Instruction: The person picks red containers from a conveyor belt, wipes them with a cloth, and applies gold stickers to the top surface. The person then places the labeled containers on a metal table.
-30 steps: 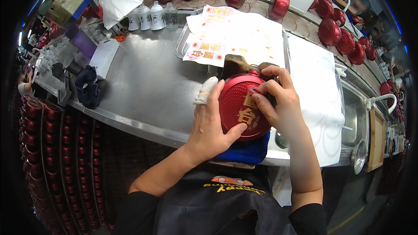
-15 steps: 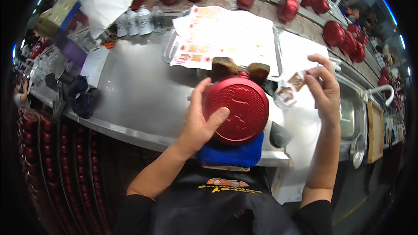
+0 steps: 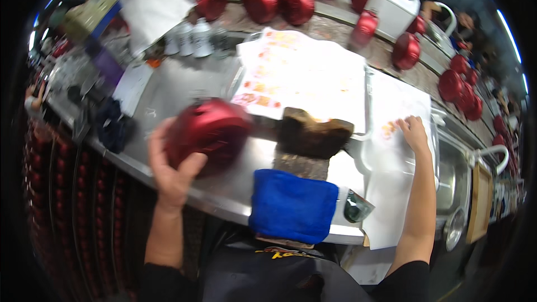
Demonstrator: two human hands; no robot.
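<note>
My left hand grips a round, flat-faced red bottle by its near left side, above the metal counter; motion blurs the bottle. My right hand is low over a white sheet at the right, fingertips drawn together at the edge of a small orange-and-red printed decal. Between my arms lies a folded blue cloth on a support. Just beyond it is a dark brown, notched block with no bottle against it.
A tray with printed decal sheets lies ahead. More red bottles and a white jug stand behind. White bottles are at the back left. A dark green piece lies beside the cloth; a sink is at the right.
My left hand has lifted the red bottle off the blue cloth and carried it left. My right hand has gone down to the white sheet with the printed piece.
</note>
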